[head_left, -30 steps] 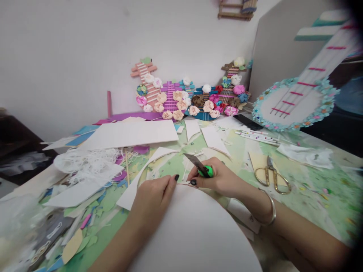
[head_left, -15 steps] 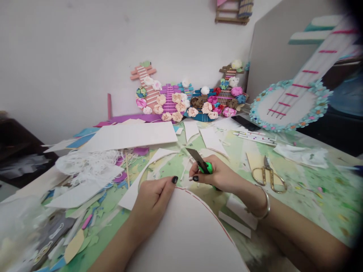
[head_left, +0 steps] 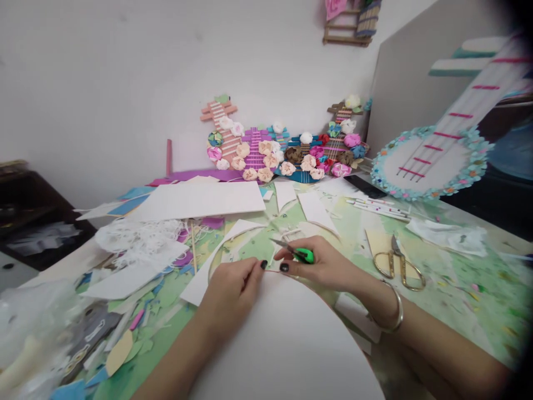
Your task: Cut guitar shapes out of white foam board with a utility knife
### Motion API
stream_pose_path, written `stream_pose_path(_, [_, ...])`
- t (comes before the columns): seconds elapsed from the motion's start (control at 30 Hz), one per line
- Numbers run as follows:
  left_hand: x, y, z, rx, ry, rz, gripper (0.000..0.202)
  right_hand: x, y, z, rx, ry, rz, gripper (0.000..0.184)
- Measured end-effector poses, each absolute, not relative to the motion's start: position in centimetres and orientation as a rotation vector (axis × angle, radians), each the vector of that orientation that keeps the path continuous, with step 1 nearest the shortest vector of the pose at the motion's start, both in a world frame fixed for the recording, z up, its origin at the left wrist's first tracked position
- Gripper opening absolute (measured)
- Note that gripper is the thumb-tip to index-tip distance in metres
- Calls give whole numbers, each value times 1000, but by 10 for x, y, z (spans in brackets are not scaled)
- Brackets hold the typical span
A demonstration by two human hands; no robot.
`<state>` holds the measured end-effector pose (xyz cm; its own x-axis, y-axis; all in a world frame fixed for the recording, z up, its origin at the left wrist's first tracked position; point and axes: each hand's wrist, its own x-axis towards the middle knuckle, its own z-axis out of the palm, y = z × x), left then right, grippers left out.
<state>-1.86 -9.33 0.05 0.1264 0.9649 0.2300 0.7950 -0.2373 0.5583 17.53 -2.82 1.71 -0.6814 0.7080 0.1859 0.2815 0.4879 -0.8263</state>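
A large white board [head_left: 291, 339] with a curved edge, marked by a thin red line, lies close in front of me. My left hand [head_left: 231, 289] is closed on its far edge, thumb on top. Just right of it, my right hand [head_left: 322, 261] holds a green and black utility knife [head_left: 305, 255], its blade pointing left, above the table. The right thumb and fingertips sit at the board's edge; whether they pinch it I cannot tell. White curved offcuts [head_left: 318, 214] lie beyond both hands.
Gold-handled scissors [head_left: 400, 264] lie to the right, near several white pens [head_left: 377, 207]. Tangled white string [head_left: 137, 239] and paper scraps cover the left side. Flower-trimmed craft guitars [head_left: 256, 150] stand along the wall, and a larger white guitar [head_left: 433, 158] stands at right.
The knife has tipped from a raised slant to nearly level. My right hand has come down to the board's edge, closer to my left. The view has shifted slightly.
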Motion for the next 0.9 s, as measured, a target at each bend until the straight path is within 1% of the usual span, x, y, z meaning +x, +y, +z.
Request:
stream_pose_path(0.07, [-19,-95,3,2043,1622,788,30,173,-32,17,-783,-2235,1191,19])
stream_pose_path(0.17, [-22,-96,8,1947,1489,792,18,171,-34,15,-815,-2237,1210,18])
stream_pose_path(0.23, [-28,-94,11,1870,1414,773,22,171,-34,14,-834,-2242,1190,15])
stream_pose_path(0.33, [-39,-90,17,1797,1372,642,38,172,-32,12,-822,-2214,1175,13])
stream_pose_path(0.47, [-51,-85,19,1739,1421,478,46,175,-27,10,-778,-2091,1212,13])
stream_pose_path(0.57, [-56,-85,19,1502,1337,513,52,178,-23,11,-792,-1967,1277,18])
stream_pose_path(0.63, [-57,-86,19,1373,1296,579,50,181,-21,14,-805,-1891,1342,22])
stream_pose_path(0.77, [-56,-87,17,1370,1238,658,35,185,-21,21,-691,-1886,1518,27])
stream_pose_path(0.9, [-55,-85,14,1437,1173,660,34,185,-22,22,-647,-1850,1530,29])
